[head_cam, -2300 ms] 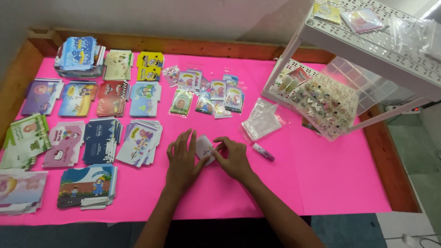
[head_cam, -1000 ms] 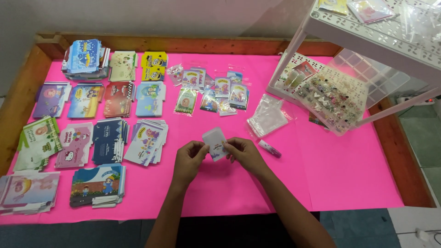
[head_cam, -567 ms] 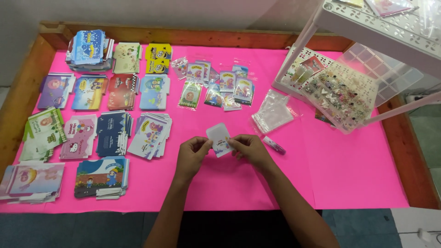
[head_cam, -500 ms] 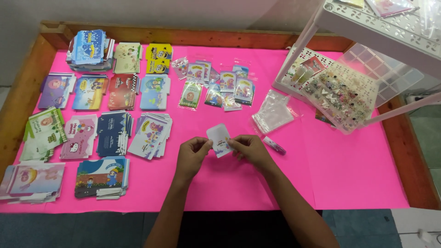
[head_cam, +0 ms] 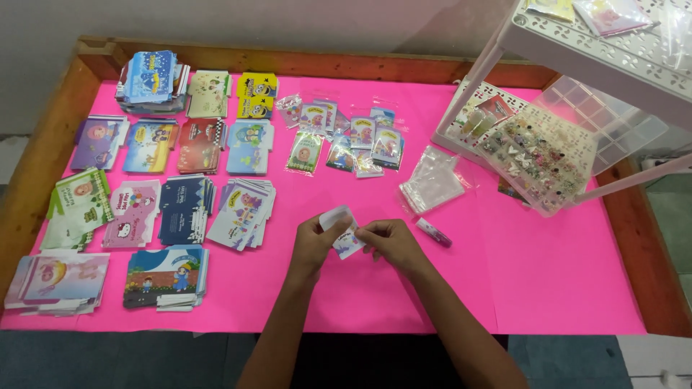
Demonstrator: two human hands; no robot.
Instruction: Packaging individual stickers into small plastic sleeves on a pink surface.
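Note:
A small white card with a printed picture is held just above the pink table cover near the front middle. My left hand pinches its left edge and my right hand pinches its right edge. A small pink and white tube lies on the cover just right of my right hand. A pile of clear plastic sleeves lies a little beyond it.
Stacks of colourful flat cartoon cards fill the left half. Several small bagged cards lie at the back middle. A white plastic rack and a clear compartment box of small trinkets stand at the right. A wooden rim borders the table.
The card was first pressed flat against the table under both hands; it is now lifted and held between my fingertips. The camera view has shifted slightly.

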